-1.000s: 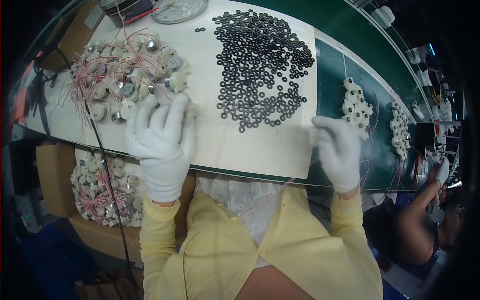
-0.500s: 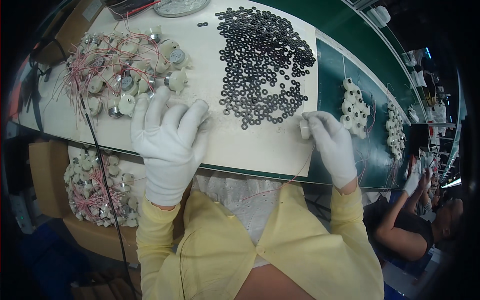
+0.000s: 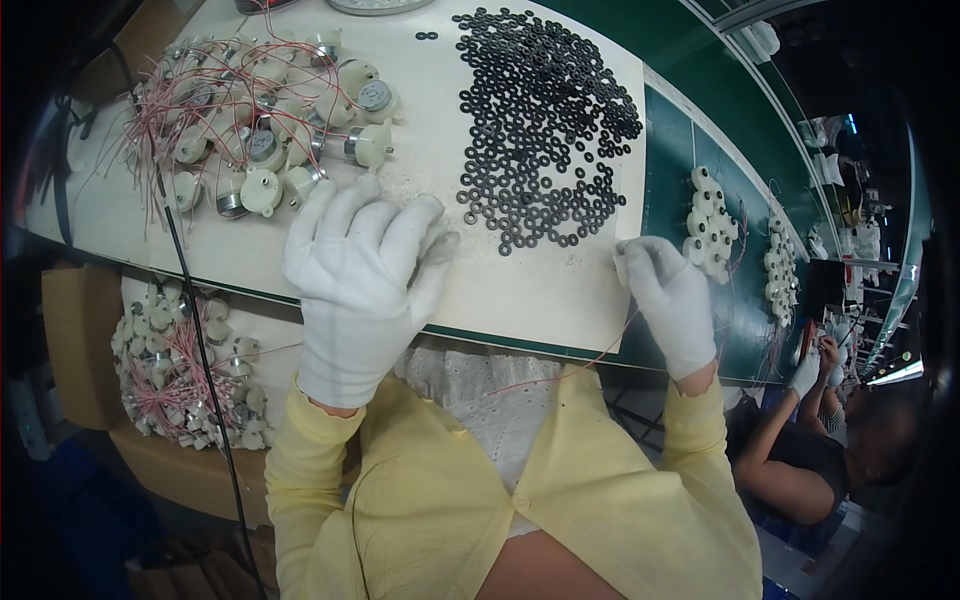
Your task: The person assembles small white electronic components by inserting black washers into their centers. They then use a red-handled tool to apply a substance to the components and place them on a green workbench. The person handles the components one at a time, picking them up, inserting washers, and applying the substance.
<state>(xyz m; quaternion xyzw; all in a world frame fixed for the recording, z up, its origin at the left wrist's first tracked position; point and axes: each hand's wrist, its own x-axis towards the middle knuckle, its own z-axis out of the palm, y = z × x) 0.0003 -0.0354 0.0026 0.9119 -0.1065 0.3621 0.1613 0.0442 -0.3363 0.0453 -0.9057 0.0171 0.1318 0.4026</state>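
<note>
Cream worktop (image 3: pixel 520 290) w/ green conveyor belt (image 3: pixel 665 150) alongside, dim surroundings.

Bench: a cream work board (image 3: pixel 560 300) is lying over a green belt (image 3: pixel 665 150).
Black rings (image 3: pixel 540 110): spreading in a loose heap at the board's middle.
Small motors (image 3: pixel 265 130): lying left of the rings, tangled in pink wires.
White parts (image 3: pixel 706 225): sitting in 2 clusters on the belt, right of the rings.
Stray rings (image 3: pixel 427 36): 2 lying just left of the heap's top.
</note>
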